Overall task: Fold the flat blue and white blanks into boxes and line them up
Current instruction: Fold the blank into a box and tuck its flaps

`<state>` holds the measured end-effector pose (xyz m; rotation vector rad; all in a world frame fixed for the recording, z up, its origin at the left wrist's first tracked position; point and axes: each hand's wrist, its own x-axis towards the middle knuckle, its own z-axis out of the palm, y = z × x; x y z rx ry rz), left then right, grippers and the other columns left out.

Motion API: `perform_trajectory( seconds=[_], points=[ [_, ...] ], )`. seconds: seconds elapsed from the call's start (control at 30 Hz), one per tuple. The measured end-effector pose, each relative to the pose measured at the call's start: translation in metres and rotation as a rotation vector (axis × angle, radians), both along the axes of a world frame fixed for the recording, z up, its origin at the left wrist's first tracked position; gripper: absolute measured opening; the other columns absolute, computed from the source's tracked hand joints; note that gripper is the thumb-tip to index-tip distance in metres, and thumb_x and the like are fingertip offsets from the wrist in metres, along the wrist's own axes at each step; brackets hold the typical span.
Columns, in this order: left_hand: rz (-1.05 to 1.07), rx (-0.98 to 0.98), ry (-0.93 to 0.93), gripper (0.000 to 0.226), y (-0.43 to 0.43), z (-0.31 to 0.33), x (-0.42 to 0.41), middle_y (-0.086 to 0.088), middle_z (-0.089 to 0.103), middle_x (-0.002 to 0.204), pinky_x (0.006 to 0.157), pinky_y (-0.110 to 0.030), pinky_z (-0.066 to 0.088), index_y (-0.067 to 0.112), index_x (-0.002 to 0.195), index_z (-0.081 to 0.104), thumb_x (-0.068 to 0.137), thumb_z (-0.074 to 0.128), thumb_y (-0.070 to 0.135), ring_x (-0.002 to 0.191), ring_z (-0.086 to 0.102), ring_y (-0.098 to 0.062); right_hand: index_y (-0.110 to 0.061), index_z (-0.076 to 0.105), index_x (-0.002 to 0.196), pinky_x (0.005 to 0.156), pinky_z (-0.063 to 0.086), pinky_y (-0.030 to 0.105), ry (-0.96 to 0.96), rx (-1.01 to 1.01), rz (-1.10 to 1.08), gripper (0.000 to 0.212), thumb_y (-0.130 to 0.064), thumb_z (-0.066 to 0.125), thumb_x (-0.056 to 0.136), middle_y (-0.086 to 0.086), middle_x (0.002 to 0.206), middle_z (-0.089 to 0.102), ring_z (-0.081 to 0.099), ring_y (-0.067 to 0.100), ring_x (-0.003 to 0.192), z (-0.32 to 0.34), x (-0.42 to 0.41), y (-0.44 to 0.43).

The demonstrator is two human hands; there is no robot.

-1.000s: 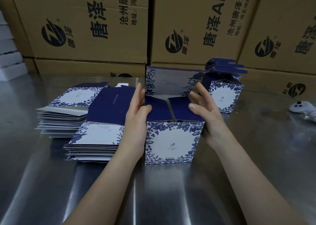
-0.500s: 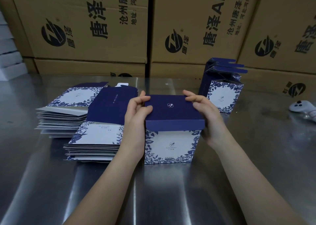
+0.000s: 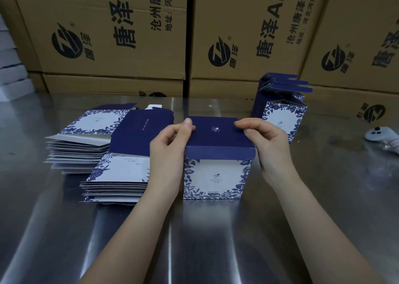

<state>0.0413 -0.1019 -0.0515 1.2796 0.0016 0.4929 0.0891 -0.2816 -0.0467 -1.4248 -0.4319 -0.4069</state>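
A blue and white box (image 3: 216, 176) stands upright on the steel table (image 3: 216, 229) in front of me, its navy lid folded flat over the top. My left hand (image 3: 168, 152) grips the lid's left edge, thumb on top. Gripping the right edge in the same way is my right hand (image 3: 265, 145). The lid's front lip hangs just over the front wall. Two stacks of flat blanks lie to the left, a near stack (image 3: 116, 176) and a far stack (image 3: 84, 137). Folded boxes (image 3: 280, 113) with open top flaps stand at the back right.
Large brown cartons (image 3: 237, 35) form a wall along the back of the table. A white controller (image 3: 382, 136) lies at the right edge. White foam pieces (image 3: 10, 74) are stacked at the far left. Bare steel lies in front of the box.
The box's upright lid came down over the two inner flaps and now lies flat. Both hands moved from the flaps to the lid's side edges, thumbs on top.
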Motion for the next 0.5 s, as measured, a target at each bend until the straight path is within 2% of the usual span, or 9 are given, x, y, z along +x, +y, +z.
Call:
perform_trajectory(
  seconds=[0.07, 0.17, 0.23, 0.3, 0.37, 0.43, 0.5],
  points=[
    [-0.02, 0.052, 0.0, 0.03, -0.0002, -0.0008, -0.0006, 0.009, 0.071, 0.089, 0.074, -0.019, 0.052, 0.021, 0.09, 0.073, 0.083, 0.07, 0.05, 0.086, 0.065, -0.004, -0.018, 0.074, 0.083, 0.088, 0.048, 0.021, -0.003, -0.049, 0.028, 0.035, 0.006, 0.05, 0.09, -0.003, 0.099, 0.072, 0.064, 0.007, 0.099, 0.0002, -0.0001, -0.0015],
    [-0.048, 0.164, -0.017, 0.028, -0.0021, -0.0037, -0.0004, 0.013, 0.069, 0.104, 0.077, -0.013, 0.05, 0.027, 0.104, 0.069, 0.079, 0.08, 0.036, 0.096, 0.064, 0.005, -0.015, 0.072, 0.094, 0.1, 0.044, 0.026, -0.014, -0.131, 0.094, 0.019, -0.013, 0.056, 0.085, 0.008, 0.118, 0.064, 0.057, 0.012, 0.116, 0.0005, 0.0, -0.0043],
    [-0.052, 0.21, -0.028, 0.031, -0.0024, -0.006, 0.0014, 0.012, 0.066, 0.117, 0.088, -0.023, 0.054, 0.029, 0.108, 0.067, 0.081, 0.081, 0.025, 0.111, 0.063, -0.001, -0.019, 0.073, 0.095, 0.098, 0.045, 0.024, -0.009, -0.193, 0.145, 0.015, -0.018, 0.066, 0.081, 0.007, 0.126, 0.057, 0.053, 0.008, 0.12, 0.0001, -0.001, -0.004],
    [0.01, 0.28, -0.053, 0.026, -0.0021, -0.0058, 0.0015, 0.013, 0.058, 0.131, 0.102, -0.03, 0.048, 0.034, 0.102, 0.07, 0.082, 0.079, 0.022, 0.126, 0.054, -0.005, -0.019, 0.073, 0.093, 0.088, 0.049, 0.021, 0.018, -0.201, 0.193, 0.018, -0.018, 0.075, 0.075, 0.005, 0.132, 0.051, 0.052, 0.004, 0.121, -0.0004, -0.0035, -0.0018],
    [0.072, 0.362, -0.1, 0.022, -0.003, -0.0049, -0.0006, 0.015, 0.05, 0.14, 0.106, -0.019, 0.039, 0.039, 0.092, 0.072, 0.083, 0.078, 0.02, 0.132, 0.045, 0.001, -0.017, 0.073, 0.093, 0.085, 0.051, 0.021, 0.028, -0.179, 0.201, 0.023, -0.018, 0.072, 0.07, 0.005, 0.134, 0.049, 0.051, 0.005, 0.121, -0.0013, -0.0043, -0.0007],
    [0.109, 0.451, -0.169, 0.021, -0.0043, -0.0047, -0.0026, 0.017, 0.052, 0.139, 0.097, -0.003, 0.034, 0.037, 0.086, 0.073, 0.084, 0.076, 0.016, 0.132, 0.041, 0.006, -0.016, 0.073, 0.093, 0.087, 0.052, 0.025, 0.026, -0.16, 0.194, 0.024, -0.017, 0.072, 0.069, 0.007, 0.135, 0.05, 0.051, 0.011, 0.124, -0.0018, -0.004, -0.0002],
    [0.136, 0.539, -0.223, 0.021, -0.005, -0.0058, -0.0034, 0.017, 0.057, 0.133, 0.1, -0.001, 0.029, 0.032, 0.088, 0.074, 0.086, 0.074, 0.012, 0.135, 0.04, 0.003, -0.015, 0.074, 0.089, 0.086, 0.051, 0.027, 0.028, -0.141, 0.181, 0.022, -0.016, 0.073, 0.068, 0.006, 0.134, 0.052, 0.053, 0.015, 0.122, -0.0025, -0.0037, 0.0009]
  ],
)
